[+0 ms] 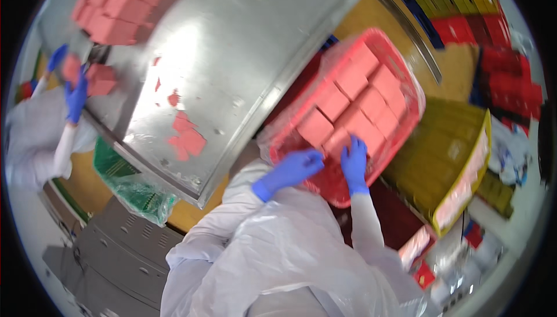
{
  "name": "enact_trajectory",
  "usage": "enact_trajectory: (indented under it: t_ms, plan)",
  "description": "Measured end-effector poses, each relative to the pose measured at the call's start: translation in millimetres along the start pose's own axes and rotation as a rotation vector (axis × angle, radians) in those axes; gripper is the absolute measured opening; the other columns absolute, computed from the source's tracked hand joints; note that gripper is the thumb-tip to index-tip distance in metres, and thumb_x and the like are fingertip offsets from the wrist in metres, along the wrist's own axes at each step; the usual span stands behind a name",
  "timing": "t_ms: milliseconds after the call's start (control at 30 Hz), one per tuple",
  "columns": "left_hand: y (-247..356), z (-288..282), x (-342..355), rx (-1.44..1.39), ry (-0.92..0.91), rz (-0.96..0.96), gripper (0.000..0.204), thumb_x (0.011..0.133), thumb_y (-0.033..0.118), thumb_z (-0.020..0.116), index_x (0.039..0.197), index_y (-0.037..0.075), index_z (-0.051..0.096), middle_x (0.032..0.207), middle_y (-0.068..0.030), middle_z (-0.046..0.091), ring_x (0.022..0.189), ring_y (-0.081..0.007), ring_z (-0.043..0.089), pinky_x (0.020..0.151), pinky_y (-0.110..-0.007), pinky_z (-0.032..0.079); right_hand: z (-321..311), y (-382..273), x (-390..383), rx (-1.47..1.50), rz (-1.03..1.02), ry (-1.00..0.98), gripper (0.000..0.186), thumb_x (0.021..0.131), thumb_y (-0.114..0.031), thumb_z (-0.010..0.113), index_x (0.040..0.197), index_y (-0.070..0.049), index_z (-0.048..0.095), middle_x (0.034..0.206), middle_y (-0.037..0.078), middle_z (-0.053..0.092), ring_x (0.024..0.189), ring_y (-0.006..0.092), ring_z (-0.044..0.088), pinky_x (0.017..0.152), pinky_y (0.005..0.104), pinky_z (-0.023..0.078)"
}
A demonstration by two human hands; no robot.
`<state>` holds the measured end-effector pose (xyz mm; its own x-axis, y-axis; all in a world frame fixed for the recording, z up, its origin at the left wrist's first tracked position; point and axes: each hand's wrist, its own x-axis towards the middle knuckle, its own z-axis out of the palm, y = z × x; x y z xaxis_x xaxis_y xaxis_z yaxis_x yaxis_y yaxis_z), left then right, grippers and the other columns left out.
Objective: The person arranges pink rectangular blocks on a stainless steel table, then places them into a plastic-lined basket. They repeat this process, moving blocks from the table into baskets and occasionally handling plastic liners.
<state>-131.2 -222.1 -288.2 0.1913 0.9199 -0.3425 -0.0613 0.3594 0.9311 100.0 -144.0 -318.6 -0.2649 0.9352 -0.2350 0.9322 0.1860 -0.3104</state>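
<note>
A red crate (380,34) lined with clear plastic stands before me, tilted in the picture. Several pink rectangular blocks (332,101) lie in rows inside it; their material cannot be told. My left hand (290,173), in a blue glove, is over the crate's near left rim with its fingers stretched out, holding nothing I can see. At the near end of the rows is my right hand (355,167), also gloved in blue. Its fingers are extended and slightly apart, reaching over the nearest blocks; whether they touch them is unclear.
Left of the crate is a metal table (232,56) with pink scraps (188,137) and a stack of pink blocks (119,4). Across it, a co-worker's blue-gloved hands (75,96) hold a pink block. A yellow-green crate (444,154) stands at right. Stacked crates (505,79) are beyond.
</note>
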Motion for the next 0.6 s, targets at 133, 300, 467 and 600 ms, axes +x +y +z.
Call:
enact_trajectory:
  t_ms: [133,300,467,600]
  plan:
    - [-68,50,24,0.146,0.015,-0.223,0.048,0.083,0.043,0.061,0.096,-0.003,0.057,0.084,-0.0190,0.062,0.074,-0.0294,0.059,0.070,-0.044,0.047,14,33,3,0.535,0.033,-0.133,0.038,0.093,-0.017,0.048,0.126,0.003,0.050,0.121,0.019,0.053,0.113,0.0298,0.051,0.098,0.0385,0.041]
    - [-130,58,64,-0.033,-0.151,-0.485,0.080,0.077,0.041,0.069,0.135,-0.003,0.038,0.107,-0.0152,0.061,0.085,-0.0217,0.057,0.074,-0.035,0.049,60,49,27,1.215,0.252,-0.736,0.049,0.101,-0.029,0.034,0.138,0.003,0.038,0.141,0.010,0.040,0.128,0.0196,0.041,0.104,0.0324,0.036]
    - [-123,65,48,-0.053,0.103,-0.480,0.080,0.073,0.034,0.069,0.134,-0.007,0.037,0.105,-0.0163,0.063,0.093,-0.0246,0.061,0.078,-0.039,0.051,111,23,19,1.425,0.601,-0.970,0.050,0.100,-0.032,0.036,0.137,0.001,0.040,0.140,0.010,0.042,0.127,0.0212,0.042,0.104,0.0348,0.036]
    - [-76,38,48,0.138,0.053,-0.535,0.073,0.071,0.032,0.069,0.129,-0.002,0.042,0.109,-0.0217,0.061,0.097,-0.0351,0.061,0.079,-0.044,0.050,131,11,40,1.468,0.631,-0.952,0.050,0.099,-0.035,0.037,0.136,-0.001,0.041,0.139,0.010,0.043,0.126,0.0225,0.043,0.104,0.0367,0.037]
